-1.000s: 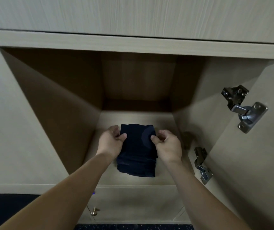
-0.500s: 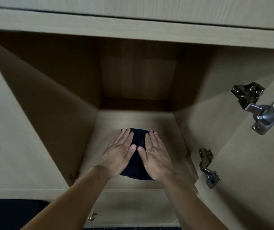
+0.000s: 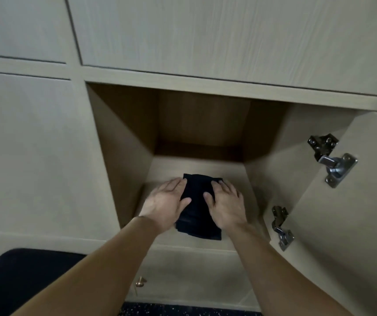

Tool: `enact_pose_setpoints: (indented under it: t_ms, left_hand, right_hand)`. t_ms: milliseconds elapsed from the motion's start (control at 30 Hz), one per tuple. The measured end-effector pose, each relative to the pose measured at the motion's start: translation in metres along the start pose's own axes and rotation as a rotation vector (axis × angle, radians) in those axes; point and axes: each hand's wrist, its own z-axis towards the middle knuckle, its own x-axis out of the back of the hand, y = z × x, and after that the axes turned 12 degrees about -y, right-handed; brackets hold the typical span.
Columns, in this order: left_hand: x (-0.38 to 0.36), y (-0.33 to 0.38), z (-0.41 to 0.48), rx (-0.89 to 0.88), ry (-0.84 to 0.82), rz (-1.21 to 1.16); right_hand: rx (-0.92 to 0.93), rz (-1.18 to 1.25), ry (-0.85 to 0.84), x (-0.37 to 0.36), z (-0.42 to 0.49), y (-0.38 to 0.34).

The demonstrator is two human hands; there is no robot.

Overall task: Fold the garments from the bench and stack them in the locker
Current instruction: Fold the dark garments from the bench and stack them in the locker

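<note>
Your left hand [image 3: 166, 201] and right hand [image 3: 225, 202] both lie flat, fingers straight and together, gripping nothing. Each palm presses one side of the folded dark navy garment stack [image 3: 197, 208], thumbs pointing inward on the cloth. The stack sits on the floor of the open beige wood-grain locker compartment [image 3: 123, 156], near the front edge, roughly centred. The locker door [image 3: 342, 236] is swung open at right, with two silver metal hinges [image 3: 331, 159] showing. A dark padded bench [image 3: 23, 281] is at lower left, a small brass knob [image 3: 140, 282] below the compartment.
</note>
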Motion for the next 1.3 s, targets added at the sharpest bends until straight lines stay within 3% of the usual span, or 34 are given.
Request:
enact_pose_setpoints:
  t_ms: [300, 533, 833, 1300]
  left_hand:
    - [0.074, 0.007, -0.129, 0.143, 0.180, 0.017]
    - [0.093, 0.004, -0.233, 0.264, 0.257, -0.113]
    - [0.078, -0.033, -0.370, 0.474, 0.345, -0.103]
    - [0.005, -0.128, -0.544, 0.826, 0.377, -0.243]
  right_hand:
    - [0.094, 0.047, 0.212, 0.074, -0.103, -0.066]
    - [0.271, 0.026, 0.260, 0.092, -0.180, -0.134]
    - [0.512, 0.074, 0.166, 0.046, -0.260, -0.221]
    - [0.751, -0.041, -0.161, -0.090, -0.331, -0.328]
